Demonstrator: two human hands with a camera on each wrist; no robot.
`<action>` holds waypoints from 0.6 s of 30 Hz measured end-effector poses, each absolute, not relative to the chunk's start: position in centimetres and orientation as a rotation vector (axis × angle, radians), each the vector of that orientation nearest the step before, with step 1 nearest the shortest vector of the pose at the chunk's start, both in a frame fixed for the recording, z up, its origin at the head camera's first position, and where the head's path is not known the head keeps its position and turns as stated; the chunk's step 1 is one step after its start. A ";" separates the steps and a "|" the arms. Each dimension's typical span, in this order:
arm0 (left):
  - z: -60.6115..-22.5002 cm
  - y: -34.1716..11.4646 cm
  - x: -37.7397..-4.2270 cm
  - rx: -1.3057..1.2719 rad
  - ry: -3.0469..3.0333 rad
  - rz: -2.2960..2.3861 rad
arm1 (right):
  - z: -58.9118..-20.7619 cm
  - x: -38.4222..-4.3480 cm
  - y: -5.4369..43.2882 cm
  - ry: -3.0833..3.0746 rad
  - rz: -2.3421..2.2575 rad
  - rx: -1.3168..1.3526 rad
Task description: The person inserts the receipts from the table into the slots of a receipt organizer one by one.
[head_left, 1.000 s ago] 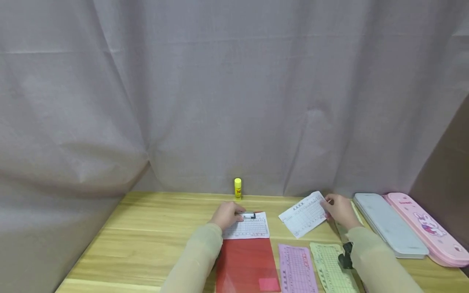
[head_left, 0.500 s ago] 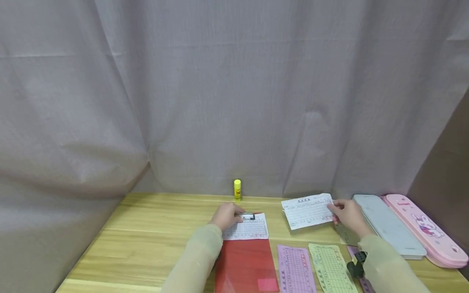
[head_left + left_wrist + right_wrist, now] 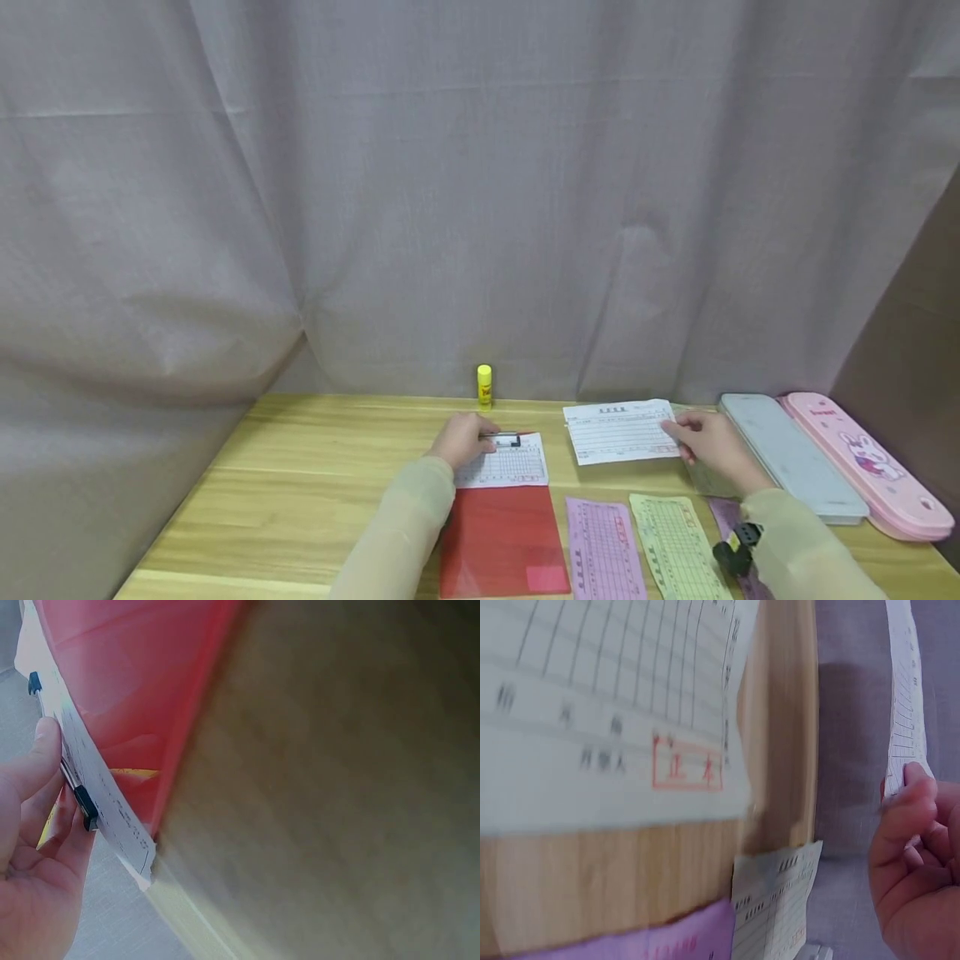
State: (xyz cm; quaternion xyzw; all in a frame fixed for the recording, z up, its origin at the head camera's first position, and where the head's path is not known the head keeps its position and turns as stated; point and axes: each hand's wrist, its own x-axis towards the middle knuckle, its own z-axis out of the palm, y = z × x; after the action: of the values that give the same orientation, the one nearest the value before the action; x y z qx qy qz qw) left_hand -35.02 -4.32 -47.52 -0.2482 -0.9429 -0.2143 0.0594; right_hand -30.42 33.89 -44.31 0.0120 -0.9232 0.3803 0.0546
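My left hand pinches the metal clip at the top of a red file folder, thumb on one side and fingers on the other in the left wrist view. Under the clip lies a white printed form. To the right, my right hand pinches another white form by its right edge, held just above the table. The right wrist view shows this held form nearly edge-on between thumb and fingers.
A yellow glue stick stands behind the folder. Right of the folder lie a purple form, a green form and a partly hidden purple one. A grey case and a pink pencil case are at far right.
My right hand has moved slightly right, and its white form has turned from steeply tilted to nearly level. My left hand stays at the clip.
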 end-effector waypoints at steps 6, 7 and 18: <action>-47.7 -4.2 -35.1 -0.748 -2.848 -0.643 | -44.1 -30.4 32.7 -2.812 1.145 0.048; -47.7 -4.2 -35.1 -0.747 -2.849 -0.640 | -44.1 -30.4 32.4 -2.814 1.159 0.042; -47.5 -4.1 -35.0 -0.736 -2.858 -0.623 | -43.5 -29.8 30.8 -2.815 1.201 0.043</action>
State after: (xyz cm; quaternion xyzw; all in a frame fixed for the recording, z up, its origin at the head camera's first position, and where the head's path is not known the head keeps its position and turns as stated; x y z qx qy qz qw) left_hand -35.01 -4.14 -47.46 -0.2434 -0.9457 -0.2062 0.0626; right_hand -29.76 30.82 -43.47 0.0140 -0.9190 0.3920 0.0405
